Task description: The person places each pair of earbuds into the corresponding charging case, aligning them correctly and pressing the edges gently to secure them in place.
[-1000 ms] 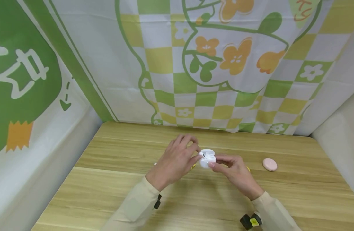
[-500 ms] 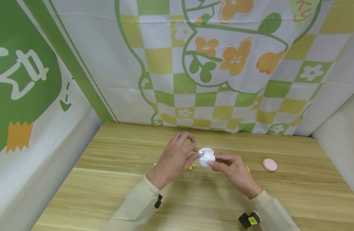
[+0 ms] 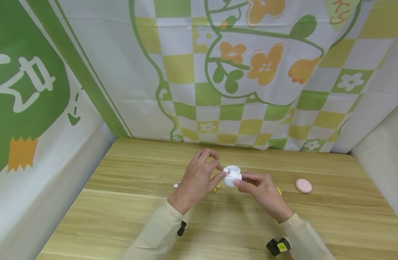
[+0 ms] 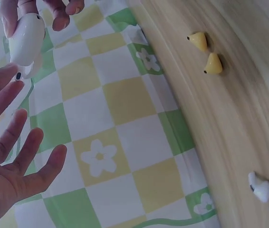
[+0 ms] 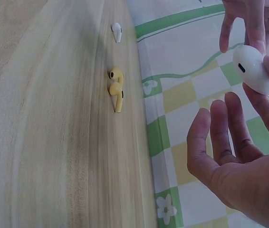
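Note:
My right hand grips a white earbud case between thumb and fingers, its lid tipped up. From the other side, my left hand pinches a white earbud with thumb and forefinger right at the case's opening; its other fingers spread loosely. Most of that earbud is hidden by the fingertips. In the right wrist view the case's underside with a dark port faces the camera, held above the table.
Yellow earbuds lie together on the wooden table. A second white earbud lies farther left. A round pink case sits to the right, and a yellow object peeks from behind my right hand. A patterned cloth hangs behind.
Both hands and the case have risen very slightly. The pinched earbud stays at the case's opening. More of the yellow earbud and of the white one on the table shows beside my left hand.

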The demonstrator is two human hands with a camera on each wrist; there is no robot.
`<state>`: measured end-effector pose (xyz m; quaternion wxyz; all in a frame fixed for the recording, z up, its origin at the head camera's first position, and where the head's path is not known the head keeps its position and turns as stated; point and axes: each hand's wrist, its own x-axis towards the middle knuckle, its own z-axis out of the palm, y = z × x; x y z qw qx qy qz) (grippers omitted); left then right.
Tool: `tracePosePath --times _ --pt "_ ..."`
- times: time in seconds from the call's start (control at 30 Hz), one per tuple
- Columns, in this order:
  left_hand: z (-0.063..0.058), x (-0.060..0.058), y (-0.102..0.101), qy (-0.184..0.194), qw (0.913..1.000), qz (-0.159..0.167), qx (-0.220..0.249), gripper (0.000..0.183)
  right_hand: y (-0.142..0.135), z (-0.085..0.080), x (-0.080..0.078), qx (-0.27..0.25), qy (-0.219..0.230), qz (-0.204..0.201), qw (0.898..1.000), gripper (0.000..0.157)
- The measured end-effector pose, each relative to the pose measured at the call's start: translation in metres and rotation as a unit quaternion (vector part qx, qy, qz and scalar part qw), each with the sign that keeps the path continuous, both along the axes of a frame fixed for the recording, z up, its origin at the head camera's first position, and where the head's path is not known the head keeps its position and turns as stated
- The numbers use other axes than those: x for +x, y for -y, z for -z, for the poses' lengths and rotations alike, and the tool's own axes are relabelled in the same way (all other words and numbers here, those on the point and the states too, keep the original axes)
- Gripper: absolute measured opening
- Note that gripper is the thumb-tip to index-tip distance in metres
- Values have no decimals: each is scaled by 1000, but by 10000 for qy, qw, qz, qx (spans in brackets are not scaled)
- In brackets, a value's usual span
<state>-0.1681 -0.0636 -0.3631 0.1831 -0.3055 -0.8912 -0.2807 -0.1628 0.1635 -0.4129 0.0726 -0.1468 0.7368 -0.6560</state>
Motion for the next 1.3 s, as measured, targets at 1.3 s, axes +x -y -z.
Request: tracePosePath --times 1.3 --pt "22 2 19 679 9930 -659 712 19 3 13 -4 -193 575 324 9976 37"
